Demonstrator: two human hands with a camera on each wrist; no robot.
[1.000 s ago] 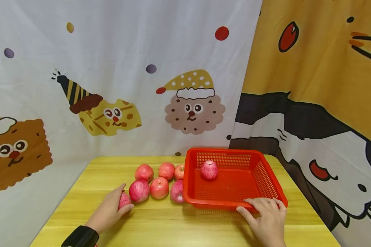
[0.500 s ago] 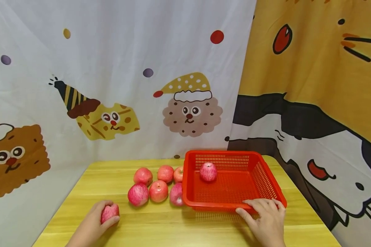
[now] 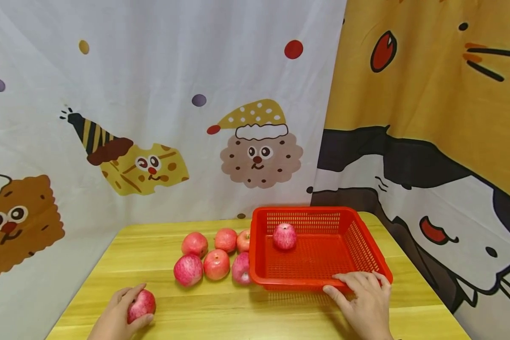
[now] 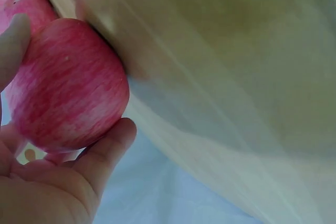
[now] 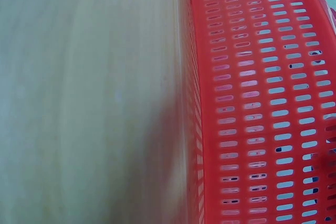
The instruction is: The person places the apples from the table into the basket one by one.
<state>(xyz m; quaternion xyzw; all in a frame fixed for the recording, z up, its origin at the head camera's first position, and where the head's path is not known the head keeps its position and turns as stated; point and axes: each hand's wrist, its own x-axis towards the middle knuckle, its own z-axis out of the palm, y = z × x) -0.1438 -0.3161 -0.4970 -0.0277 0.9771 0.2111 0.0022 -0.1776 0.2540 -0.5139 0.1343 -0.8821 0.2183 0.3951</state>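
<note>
At the lower left of the head view, my left hand (image 3: pixel 115 315) holds a red apple (image 3: pixel 142 305) with fingers and thumb round its sides. The left wrist view has this streaky apple (image 4: pixel 73 87) up close, gripped between thumb and fingers. My right hand (image 3: pixel 362 302) grips the near rim of a red plastic basket (image 3: pixel 289 282), its fingers over the edge and its thumb on the outside. One apple (image 3: pixel 285 236) sits inside the basket, towards the back left. In the right wrist view only the slotted basket wall (image 5: pixel 210 129) and the table appear, not the hand.
Several apples (image 3: pixel 216 264) stand grouped on the wooden table (image 3: pixel 212 311), just left of the basket; its rim partly hides two of them. A white printed curtain (image 3: pixel 165 71) hangs behind the table, with an orange one (image 3: pixel 429 94) at the right.
My left hand has drawn its apple away from the group, leftwards and towards the near side of the table. The right hand has stayed on the basket rim. The head view has shifted slightly.
</note>
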